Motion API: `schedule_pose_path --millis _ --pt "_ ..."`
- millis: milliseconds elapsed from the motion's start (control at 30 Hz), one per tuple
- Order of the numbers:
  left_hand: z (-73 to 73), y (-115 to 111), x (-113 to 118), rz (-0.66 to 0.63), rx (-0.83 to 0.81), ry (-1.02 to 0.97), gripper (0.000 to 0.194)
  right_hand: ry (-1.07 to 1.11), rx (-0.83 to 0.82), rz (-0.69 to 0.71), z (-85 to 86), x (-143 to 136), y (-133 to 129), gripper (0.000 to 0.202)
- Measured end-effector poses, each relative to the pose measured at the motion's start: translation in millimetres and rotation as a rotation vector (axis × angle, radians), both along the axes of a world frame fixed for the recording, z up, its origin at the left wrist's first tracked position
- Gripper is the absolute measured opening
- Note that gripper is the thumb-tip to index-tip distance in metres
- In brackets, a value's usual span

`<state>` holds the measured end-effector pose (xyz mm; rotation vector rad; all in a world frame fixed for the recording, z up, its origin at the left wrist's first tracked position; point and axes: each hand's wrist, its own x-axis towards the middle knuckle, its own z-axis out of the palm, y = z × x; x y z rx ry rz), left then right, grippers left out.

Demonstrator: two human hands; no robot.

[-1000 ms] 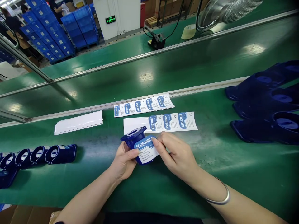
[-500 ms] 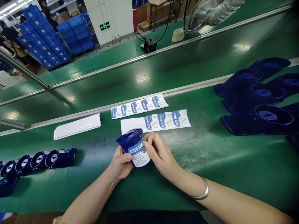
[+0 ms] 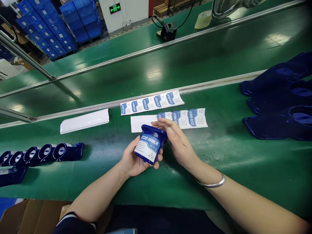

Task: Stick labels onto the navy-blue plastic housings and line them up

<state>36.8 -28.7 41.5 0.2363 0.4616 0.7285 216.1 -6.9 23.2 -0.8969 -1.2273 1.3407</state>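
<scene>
A dark blue plastic pump housing (image 3: pixel 153 132) with a wide flange carries a blue-and-white label (image 3: pixel 147 148) reading DC52Q-5000L/H. My left hand (image 3: pixel 133 159) grips it from below and the left, its fingertips showing at the lower right side. Beside the flange is my right hand (image 3: pixel 180 143), fingers stretched out and thumb apart; whether it touches the flange I cannot tell. Just behind the hands lies a partly used label sheet (image 3: pixel 197 118), its left part bare. Farther back rests a full label strip (image 3: pixel 152 102).
Folded white backing paper (image 3: pixel 85 121) lies left of the labels. Several labelled blue housings (image 3: pixel 60 151) are lined up at left. More blue housings (image 3: pixel 280 123) stand at right. A metal rail (image 3: pixel 214 84) edges the green bench; a cardboard box (image 3: pixel 31 216) sits below it.
The housing has turned in my left hand, so its label faces lower left and its flange tips right. My right hand's fingers have come off the label and straightened. The view has shifted.
</scene>
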Motion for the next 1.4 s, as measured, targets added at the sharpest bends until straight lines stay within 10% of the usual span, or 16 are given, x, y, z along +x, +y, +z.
schedule_pose_path --millis 167,600,1033,1400 --pt "-4.5 -2 5 -0.096 -0.027 0.017 0.06 0.018 -0.146 0.156 -2.1 -1 -3 0.051" --pt "-3.5 -11 15 0.158 0.237 0.619 0.054 -0.231 -0.16 -0.097 -3.0 -3 -9 0.049" --pt "-3.4 -19 11 0.182 0.821 1.129 0.078 -0.301 -0.164 -0.158 0.0 -3 -4 0.052" --pt "-0.1 -15 6 0.155 0.559 0.785 0.103 -0.346 -0.11 -0.177 8.3 2 -3 0.049"
